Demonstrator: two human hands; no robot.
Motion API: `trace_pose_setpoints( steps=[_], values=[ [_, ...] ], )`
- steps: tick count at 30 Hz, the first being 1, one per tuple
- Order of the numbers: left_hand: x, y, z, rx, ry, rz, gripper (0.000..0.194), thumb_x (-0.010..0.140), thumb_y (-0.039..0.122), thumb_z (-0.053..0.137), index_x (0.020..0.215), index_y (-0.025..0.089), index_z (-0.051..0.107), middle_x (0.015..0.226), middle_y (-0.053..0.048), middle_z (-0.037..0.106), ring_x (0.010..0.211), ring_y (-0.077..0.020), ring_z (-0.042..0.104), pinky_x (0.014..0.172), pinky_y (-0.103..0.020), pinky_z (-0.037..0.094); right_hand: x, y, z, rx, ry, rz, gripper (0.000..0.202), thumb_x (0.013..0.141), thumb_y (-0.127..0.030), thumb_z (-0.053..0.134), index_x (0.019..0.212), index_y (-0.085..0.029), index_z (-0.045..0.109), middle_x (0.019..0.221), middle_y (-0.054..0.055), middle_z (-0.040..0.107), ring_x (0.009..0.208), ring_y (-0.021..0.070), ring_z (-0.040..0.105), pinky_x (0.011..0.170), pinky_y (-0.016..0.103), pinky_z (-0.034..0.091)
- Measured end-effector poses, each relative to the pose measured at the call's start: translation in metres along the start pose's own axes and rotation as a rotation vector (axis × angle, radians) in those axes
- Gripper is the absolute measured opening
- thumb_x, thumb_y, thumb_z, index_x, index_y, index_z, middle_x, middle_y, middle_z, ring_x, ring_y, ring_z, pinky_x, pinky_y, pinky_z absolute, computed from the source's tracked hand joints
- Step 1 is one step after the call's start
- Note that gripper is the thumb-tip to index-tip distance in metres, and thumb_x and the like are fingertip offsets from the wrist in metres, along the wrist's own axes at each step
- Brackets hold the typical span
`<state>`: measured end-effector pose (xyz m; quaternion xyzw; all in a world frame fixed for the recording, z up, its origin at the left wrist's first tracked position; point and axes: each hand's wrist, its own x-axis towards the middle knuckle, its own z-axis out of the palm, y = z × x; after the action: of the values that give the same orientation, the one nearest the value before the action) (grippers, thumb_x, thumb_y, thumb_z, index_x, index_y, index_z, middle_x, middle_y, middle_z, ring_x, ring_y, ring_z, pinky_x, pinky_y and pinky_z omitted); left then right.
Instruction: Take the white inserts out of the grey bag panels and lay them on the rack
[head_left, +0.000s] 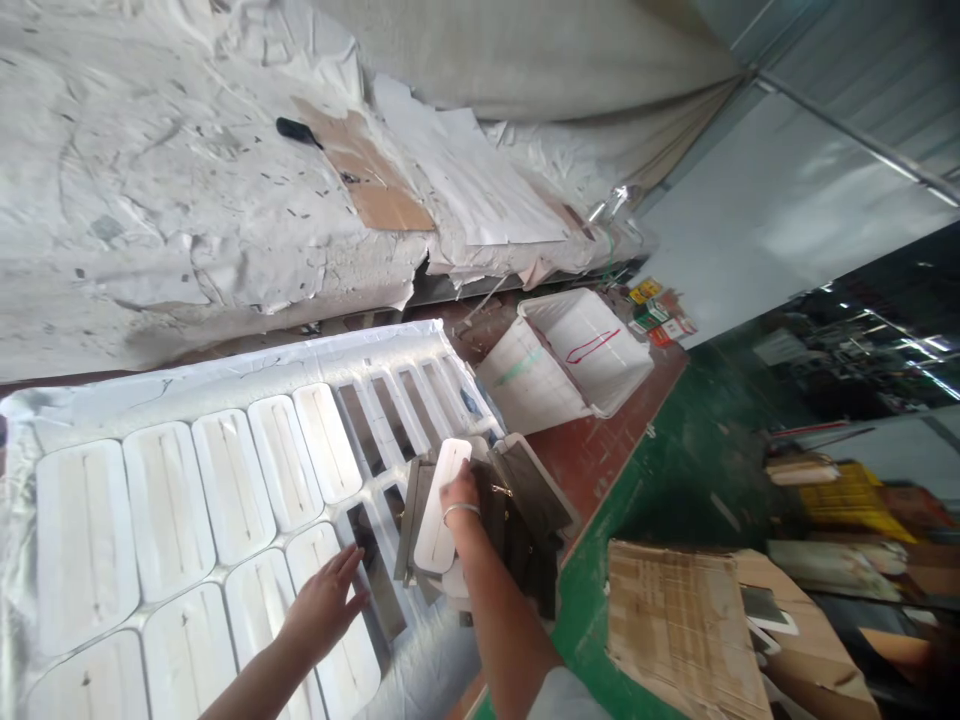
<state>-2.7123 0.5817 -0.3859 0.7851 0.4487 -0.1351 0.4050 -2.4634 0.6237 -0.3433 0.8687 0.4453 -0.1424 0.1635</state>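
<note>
I hold a white rounded panel [436,530] in my right hand [459,488], my fingers closed on its right edge toward the far end. Most of the panel reaches out from my grip to the near left, with a thin dark line along its middle. It lies tilted over a stack of dark grey-brown fabric pieces [529,480], which spread to the right and near side of my grip; a gold-coloured zip pull [501,490] shows just right of my fingers. My left hand [324,608] grasps nothing, its fingers spread over the rightmost panel of the near row [352,665] and the slot beside it; whether they touch, I cannot tell. Further left, more panels with a similar line lie in two rows on a white slotted frame [247,377]. Past the frame's far right corner stands a white bin [536,385]. Across the far side runs a white-covered table [150,200] bearing a brown cardboard sheet [386,185]; flattened cardboard [667,620] lies at the near right.
</note>
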Motion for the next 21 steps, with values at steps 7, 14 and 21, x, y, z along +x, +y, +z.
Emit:
trace_pose_setpoints(
  steps=[7,14,21],
  values=[
    [-0.024,0.017,0.027,-0.433,-0.026,-0.013,0.054,0.089,0.034,0.044,0.137,0.008,0.043,0.136,-0.015,0.05,0.12,-0.0229,0.052,0.105,-0.036,0.038,-0.008,-0.005,-0.025,-0.306,-0.203,-0.639,0.083,0.061,-0.009,0.072,0.138,-0.026,0.046,0.153,0.009,0.029,0.14,0.0331,0.023,0.112,0.049,0.023],
    [-0.005,0.034,0.035,-0.486,0.007,0.014,0.057,0.087,0.03,0.044,0.139,0.009,0.04,0.144,-0.015,0.04,0.123,-0.024,0.049,0.107,-0.037,0.036,0.028,-0.002,-0.043,-0.608,-0.315,-1.113,0.062,0.06,-0.004,0.074,0.119,-0.011,0.059,0.132,0.021,0.052,0.134,0.0351,0.033,0.111,0.055,0.02],
    [0.051,0.05,0.057,-0.859,0.176,-0.137,0.07,0.086,0.05,0.036,0.135,0.001,0.042,0.132,-0.022,0.05,0.117,-0.0289,0.053,0.101,-0.039,0.04,0.053,0.022,-0.094,-0.462,-0.152,-1.509,0.077,0.057,-0.031,0.079,0.125,-0.008,0.05,0.115,0.017,0.057,0.104,0.0303,0.053,0.107,0.048,0.03]
  ],
)
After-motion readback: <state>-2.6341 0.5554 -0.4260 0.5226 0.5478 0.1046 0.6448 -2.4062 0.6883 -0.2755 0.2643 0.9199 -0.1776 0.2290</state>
